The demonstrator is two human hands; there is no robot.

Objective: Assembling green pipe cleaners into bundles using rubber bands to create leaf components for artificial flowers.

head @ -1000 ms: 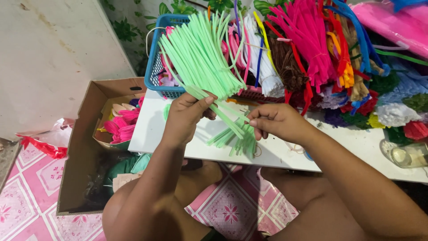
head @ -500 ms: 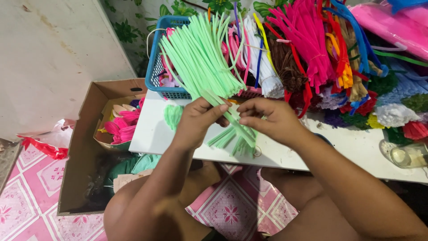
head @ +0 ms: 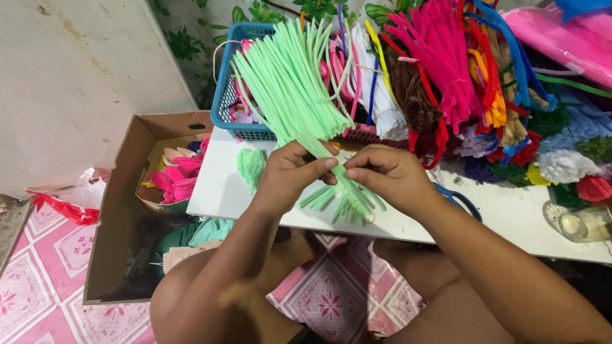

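Note:
A thick bundle of light green pipe cleaners (head: 290, 86) fans up and away from my hands over the low white table (head: 503, 216). My left hand (head: 290, 175) grips the bundle low down, where it narrows. My right hand (head: 389, 178) pinches the same green stems from the right, thumb and fingers meeting the left hand's fingertips. The bundle's lower ends (head: 344, 200) splay out on the table under my hands. A small folded green piece (head: 251, 164) lies on the table left of my left hand.
A blue plastic basket (head: 224, 102) holds pink and white stems. Heaps of pink, brown, red and blue pipe cleaners (head: 446, 70) fill the table's back. Blue scissors (head: 456, 199) and a glass jar (head: 583, 224) lie at right. An open cardboard box (head: 118, 210) with pink petals stands on the floor at left.
My right hand has moved left to meet the left hand on the green bundle. The bundle has shifted slightly toward me, and both hands now pinch it together.

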